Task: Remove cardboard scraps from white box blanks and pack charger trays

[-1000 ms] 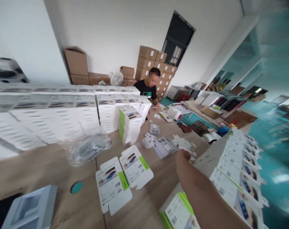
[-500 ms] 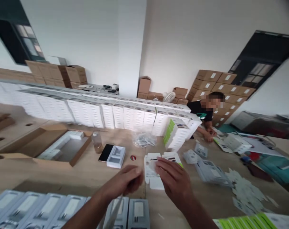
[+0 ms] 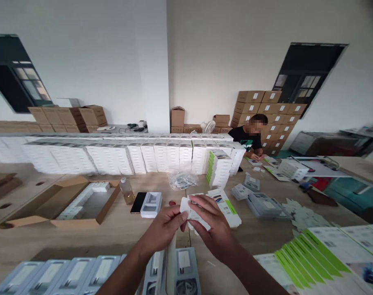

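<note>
Head view shows me the left hand (image 3: 163,228) pinching a small white card (image 3: 184,204) above the tabletop (image 3: 125,231), the right hand (image 3: 212,227) curled over its side, though I cannot tell whether that one grips too. I judge the white boxes (image 3: 109,157) in rows behind already made up, while flat cartons (image 3: 231,211) and loaded grey trays (image 3: 195,268) remain unpacked. I have room leftward toward the open brown carton (image 3: 110,205), but green-striped packaging (image 3: 306,258) crowds the right forearm's outer side.
</note>
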`<state>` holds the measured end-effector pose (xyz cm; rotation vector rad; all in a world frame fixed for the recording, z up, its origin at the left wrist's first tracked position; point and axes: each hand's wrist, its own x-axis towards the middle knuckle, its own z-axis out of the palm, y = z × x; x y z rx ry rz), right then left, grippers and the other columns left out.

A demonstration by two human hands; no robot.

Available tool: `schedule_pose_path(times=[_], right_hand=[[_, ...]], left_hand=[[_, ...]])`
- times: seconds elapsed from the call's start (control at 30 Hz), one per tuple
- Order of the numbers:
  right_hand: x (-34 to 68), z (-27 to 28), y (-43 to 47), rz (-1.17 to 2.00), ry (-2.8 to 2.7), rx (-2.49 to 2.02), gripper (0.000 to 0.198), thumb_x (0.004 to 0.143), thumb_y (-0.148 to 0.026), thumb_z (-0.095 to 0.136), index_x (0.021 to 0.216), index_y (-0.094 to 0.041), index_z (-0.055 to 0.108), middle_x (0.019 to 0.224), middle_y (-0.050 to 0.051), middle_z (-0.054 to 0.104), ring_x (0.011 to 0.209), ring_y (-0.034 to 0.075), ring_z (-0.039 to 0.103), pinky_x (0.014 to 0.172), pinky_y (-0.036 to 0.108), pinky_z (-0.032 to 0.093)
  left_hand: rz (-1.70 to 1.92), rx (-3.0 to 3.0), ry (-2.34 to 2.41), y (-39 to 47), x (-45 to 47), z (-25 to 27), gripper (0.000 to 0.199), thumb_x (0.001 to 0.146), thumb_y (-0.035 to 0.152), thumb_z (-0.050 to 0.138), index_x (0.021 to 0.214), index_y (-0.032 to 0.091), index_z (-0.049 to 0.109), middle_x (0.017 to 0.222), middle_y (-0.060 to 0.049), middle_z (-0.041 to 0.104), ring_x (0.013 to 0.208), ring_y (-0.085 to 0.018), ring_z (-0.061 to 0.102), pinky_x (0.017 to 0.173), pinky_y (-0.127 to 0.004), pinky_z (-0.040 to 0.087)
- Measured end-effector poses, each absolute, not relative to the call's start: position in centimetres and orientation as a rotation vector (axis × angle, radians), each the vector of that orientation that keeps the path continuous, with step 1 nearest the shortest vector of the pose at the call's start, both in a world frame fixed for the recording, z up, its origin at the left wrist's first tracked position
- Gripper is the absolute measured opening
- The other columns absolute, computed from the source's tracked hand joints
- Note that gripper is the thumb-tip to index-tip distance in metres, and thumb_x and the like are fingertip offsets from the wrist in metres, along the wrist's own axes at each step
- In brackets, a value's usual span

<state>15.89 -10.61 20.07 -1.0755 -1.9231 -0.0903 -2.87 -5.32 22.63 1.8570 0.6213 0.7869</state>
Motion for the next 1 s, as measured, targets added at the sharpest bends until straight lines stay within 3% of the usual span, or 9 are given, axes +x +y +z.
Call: schedule_pose_path(times=[0.17, 0.4, 0.73, 1.0], right_hand=[[15.6, 19.7, -11.0, 0.035, -1.829, -1.057, 0.039, 0.092, -0.025, 0.057, 0.13, -0.029, 0.056, 0.138, 0.006, 0.057, 0.13, 0.024, 0.047, 0.109, 0.046, 0.044], [15.6, 19.9, -11.1, -0.126, -1.807, -1.069, 0.033, 0.091, -0.018, 0.055, 0.122, -0.026, 0.061, 0.119, 0.008, 0.065, 0.11, 0.022, 0.057, 0.095, 0.04, 0.051], [15.3, 19.6, -11.0, -0.128, -1.816, -1.127, 0.023, 0.093, -0.016, 0.049, 0.101, -0.021, 0.07, 0.1, 0.006, 0.073, 0.091, 0.02, 0.063, 0.081, 0.034, 0.054], [15.4, 18.9, -10.2, -0.08, -1.851, -1.169, 0.024, 0.092, -0.011, 0.048, 0.094, -0.021, 0.069, 0.096, 0.005, 0.072, 0.089, 0.019, 0.062, 0.081, 0.032, 0.05]], left_hand=[[0.818, 1.99, 0.655, -5.9, -2.9, 22.8, 0.04, 0.095, 0.042, 0.047, 0.066, 0.016, 0.057, 0.066, 0.001, 0.055, 0.068, -0.013, 0.049, 0.068, -0.024, 0.037], [0.816, 2.114, 0.723, -6.1, -2.6, 22.2, 0.037, 0.096, 0.039, 0.047, 0.071, 0.017, 0.064, 0.073, -0.001, 0.065, 0.071, -0.014, 0.057, 0.068, -0.024, 0.038], [0.768, 2.346, 0.842, -5.4, -1.8, 21.4, 0.031, 0.095, 0.036, 0.048, 0.074, 0.022, 0.067, 0.066, 0.003, 0.065, 0.062, -0.01, 0.056, 0.063, -0.023, 0.037], [0.694, 2.336, 0.887, -4.8, -1.5, 21.1, 0.029, 0.094, 0.031, 0.048, 0.074, 0.022, 0.068, 0.066, 0.004, 0.067, 0.058, -0.01, 0.054, 0.062, -0.024, 0.035]])
